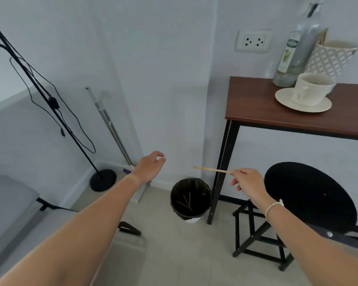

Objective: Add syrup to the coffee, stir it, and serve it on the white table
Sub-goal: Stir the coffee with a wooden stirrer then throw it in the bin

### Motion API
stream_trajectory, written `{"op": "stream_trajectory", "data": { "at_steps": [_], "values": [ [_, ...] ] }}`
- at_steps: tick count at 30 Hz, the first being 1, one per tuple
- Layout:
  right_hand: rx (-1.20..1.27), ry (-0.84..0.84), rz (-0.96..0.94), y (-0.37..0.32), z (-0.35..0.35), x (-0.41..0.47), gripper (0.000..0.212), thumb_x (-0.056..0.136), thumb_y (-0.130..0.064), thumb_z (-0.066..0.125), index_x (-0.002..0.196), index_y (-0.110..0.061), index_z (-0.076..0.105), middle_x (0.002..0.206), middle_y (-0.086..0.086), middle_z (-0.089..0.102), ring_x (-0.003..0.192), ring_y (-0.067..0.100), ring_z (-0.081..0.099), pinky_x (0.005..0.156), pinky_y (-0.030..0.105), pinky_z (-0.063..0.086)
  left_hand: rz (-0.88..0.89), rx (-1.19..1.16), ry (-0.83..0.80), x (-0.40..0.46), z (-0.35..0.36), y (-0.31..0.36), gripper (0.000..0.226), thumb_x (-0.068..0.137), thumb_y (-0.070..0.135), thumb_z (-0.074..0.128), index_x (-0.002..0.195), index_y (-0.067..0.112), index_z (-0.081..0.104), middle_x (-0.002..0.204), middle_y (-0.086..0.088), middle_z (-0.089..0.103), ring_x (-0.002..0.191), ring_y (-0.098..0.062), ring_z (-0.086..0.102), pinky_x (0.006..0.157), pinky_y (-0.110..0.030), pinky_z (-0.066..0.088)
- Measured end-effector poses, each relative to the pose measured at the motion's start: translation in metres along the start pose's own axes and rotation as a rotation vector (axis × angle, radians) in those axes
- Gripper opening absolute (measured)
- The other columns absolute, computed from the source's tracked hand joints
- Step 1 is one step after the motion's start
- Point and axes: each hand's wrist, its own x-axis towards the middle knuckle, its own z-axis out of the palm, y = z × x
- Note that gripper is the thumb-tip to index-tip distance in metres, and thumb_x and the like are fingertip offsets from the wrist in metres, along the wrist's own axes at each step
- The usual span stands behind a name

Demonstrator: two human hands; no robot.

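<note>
Up right, the brown table (256, 104) carries a syrup bottle (293, 56) and coffee cup (310, 89) on its saucer (287, 102). Nearer, above the bin (191, 200), the right hand (249, 185) pinches a wooden stirrer (212, 169); the left hand (151, 165) is loosely curled, empty.

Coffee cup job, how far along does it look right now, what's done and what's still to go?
Probably done: stirring, since the right hand pinches a wooden stirrer away from the cup, above the bin that already holds sticks. Whether syrup went in can't be seen; the syrup bottle stands upright behind the cup. In hand: the stirrer, likely about to be binned. Left: serving; cup and saucer sit on the brown table.
</note>
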Motion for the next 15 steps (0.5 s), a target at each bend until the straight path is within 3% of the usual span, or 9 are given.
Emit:
{"op": "stream_trajectory", "data": {
  "at_steps": [3,7,15],
  "values": [
    [-0.015,0.023,0.025,0.005,0.027,0.009,0.021,0.094,-0.021,0.049,0.087,-0.013,0.067,0.063,0.0,0.066,0.048,0.012,0.051,0.048,0.018,0.041,0.017,0.044,-0.049,0.02,-0.003,-0.01,0.038,0.098,0.038,0.038,0.13,0.021,0.048,0.1,0.0,0.058,0.096,-0.023,0.06,0.086,-0.035,0.05],
    [-0.028,0.006,0.088,0.019,0.06,0.037,0.024,0.094,-0.022,0.047,0.088,-0.011,0.068,0.064,0.001,0.067,0.046,0.014,0.05,0.051,0.022,0.045,0.065,0.165,-0.088,0.049,0.002,-0.018,0.04,0.096,0.041,0.037,0.133,0.025,0.045,0.128,-0.006,0.053,0.104,-0.027,0.06,0.095,-0.04,0.047],
    [-0.124,-0.047,0.166,0.03,0.11,0.115,0.025,0.096,-0.023,0.043,0.086,-0.016,0.065,0.071,0.004,0.07,0.051,0.014,0.055,0.059,0.03,0.051,0.312,0.526,-0.044,0.136,-0.001,-0.002,0.044,0.097,0.034,0.039,0.139,0.02,0.039,0.139,-0.006,0.046,0.128,-0.028,0.037,0.103,-0.039,0.037]
  ]
}}
